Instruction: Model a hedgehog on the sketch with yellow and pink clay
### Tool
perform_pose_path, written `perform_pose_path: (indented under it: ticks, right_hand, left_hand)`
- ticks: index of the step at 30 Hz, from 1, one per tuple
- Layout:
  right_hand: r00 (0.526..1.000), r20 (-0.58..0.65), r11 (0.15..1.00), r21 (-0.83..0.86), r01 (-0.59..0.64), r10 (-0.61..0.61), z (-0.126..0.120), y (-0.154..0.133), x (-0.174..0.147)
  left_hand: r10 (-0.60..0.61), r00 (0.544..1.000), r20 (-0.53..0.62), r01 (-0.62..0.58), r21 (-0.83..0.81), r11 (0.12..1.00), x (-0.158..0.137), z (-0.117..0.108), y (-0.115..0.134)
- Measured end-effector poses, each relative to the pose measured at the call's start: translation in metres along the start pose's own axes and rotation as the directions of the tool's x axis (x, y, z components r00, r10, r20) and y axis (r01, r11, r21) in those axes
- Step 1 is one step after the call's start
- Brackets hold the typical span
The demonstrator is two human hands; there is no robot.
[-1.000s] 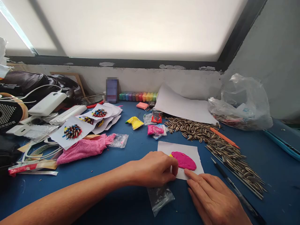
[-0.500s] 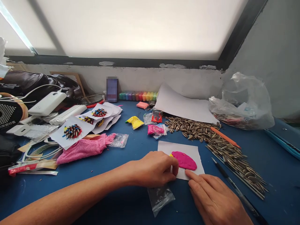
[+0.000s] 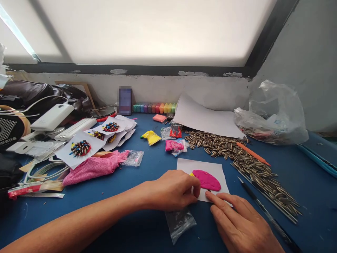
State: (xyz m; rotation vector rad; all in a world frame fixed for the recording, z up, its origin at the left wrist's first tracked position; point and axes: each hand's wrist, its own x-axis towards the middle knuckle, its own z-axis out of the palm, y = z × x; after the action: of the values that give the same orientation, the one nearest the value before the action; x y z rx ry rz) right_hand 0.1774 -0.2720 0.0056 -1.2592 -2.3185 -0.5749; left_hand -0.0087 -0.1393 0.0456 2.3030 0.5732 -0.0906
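A magenta modelling-clay oval (image 3: 207,180) lies flat on a small white paper sheet (image 3: 214,163), with a bit of yellow clay (image 3: 192,174) at its left end. My left hand (image 3: 175,189) rests on the sheet's left edge, fingers curled in and thumb near the index finger; whatever is between them is hidden. From the lower right, my right hand (image 3: 240,219) reaches in with fingers stretched out. Its index fingertip presses the paper just below the clay, beside a small dark piece (image 3: 209,190). A clear plastic bag (image 3: 180,225) lies below my left hand.
Sunflower seeds (image 3: 252,165) are heaped at right, near an orange stick (image 3: 253,154) and a pen (image 3: 263,207). Packets of yellow (image 3: 151,137) and pink clay (image 3: 174,145) lie behind the sheet. Decorated paper cards (image 3: 80,148), a pink cloth (image 3: 92,168) and power banks (image 3: 52,116) crowd the left.
My right index fingertip has shifted slightly left along the paper, and a small dark piece now shows beside it. My left hand stays in place.
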Motion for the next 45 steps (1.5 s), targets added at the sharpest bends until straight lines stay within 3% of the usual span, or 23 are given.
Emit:
perform_pose_path:
  ticks: [4,17,25,29,33,41,45]
  right_hand:
    - [0.999,0.006,0.998,0.049,0.039,-0.039,0.000,0.000,-0.003]
    - [0.999,0.007,0.999,0.014,-0.041,0.041,0.000,0.002,0.002]
    - [0.992,-0.002,0.986,0.115,-0.125,0.126,0.000,0.002,0.007]
    - [0.955,0.067,0.913,0.281,-0.295,0.287,-0.004,0.005,0.007]
    - [0.890,0.064,0.839,0.309,-0.448,0.452,-0.007,0.007,0.007]
    - [0.849,-0.015,0.818,0.276,-0.504,0.528,-0.011,0.011,0.014]
    - [0.835,0.014,0.788,0.323,-0.524,0.549,-0.014,0.012,0.012]
  left_hand:
    - [-0.009,1.000,-0.002,0.009,-0.001,1.000,0.001,0.001,0.000]
    - [-0.005,1.000,0.006,0.005,0.010,1.000,0.000,0.000,0.000]
    - [-0.004,1.000,0.006,0.004,0.004,1.000,0.000,0.000,0.001]
    - [0.009,1.000,-0.004,-0.009,0.004,1.000,0.000,0.001,-0.001]
    - [0.010,1.000,0.002,-0.010,-0.009,1.000,0.000,0.000,-0.001]
    - [-0.024,1.000,0.011,0.024,-0.056,0.998,-0.001,-0.004,0.003]
    - [-0.032,0.995,-0.091,0.004,-0.290,0.957,-0.001,-0.004,0.004]
